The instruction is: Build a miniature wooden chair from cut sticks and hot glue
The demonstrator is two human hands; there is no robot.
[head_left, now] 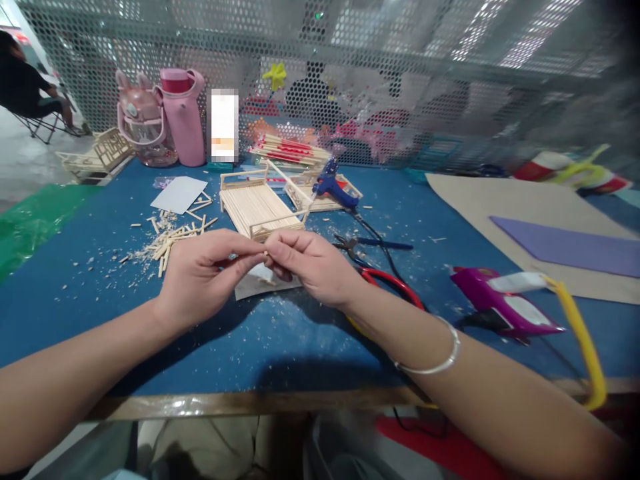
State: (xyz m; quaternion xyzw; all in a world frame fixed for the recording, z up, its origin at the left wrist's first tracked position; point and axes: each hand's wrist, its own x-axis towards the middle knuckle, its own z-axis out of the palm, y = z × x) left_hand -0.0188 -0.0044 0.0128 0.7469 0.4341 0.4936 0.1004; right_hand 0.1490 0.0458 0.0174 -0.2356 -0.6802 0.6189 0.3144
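Observation:
My left hand (205, 273) and my right hand (313, 267) meet fingertip to fingertip above the near middle of the blue table (300, 353). Both are pinched together around something too small to make out, perhaps a bit of pale wood. Just behind them stands a small wooden stick frame (260, 207) with a slatted base and raised ends. Beneath my fingers lies a grey sheet (257, 283). Cut sticks and crumbs (173, 243) are scattered left of the frame, beside a white card (180, 195).
Behind the frame rests a blue glue gun (333, 187); pliers (353, 247) and a red-handled tool (395, 283) lie near my right wrist. Further right is a purple glue gun (505, 303). A pink bottle (184, 123) stands at the back before a mesh panel (350, 40).

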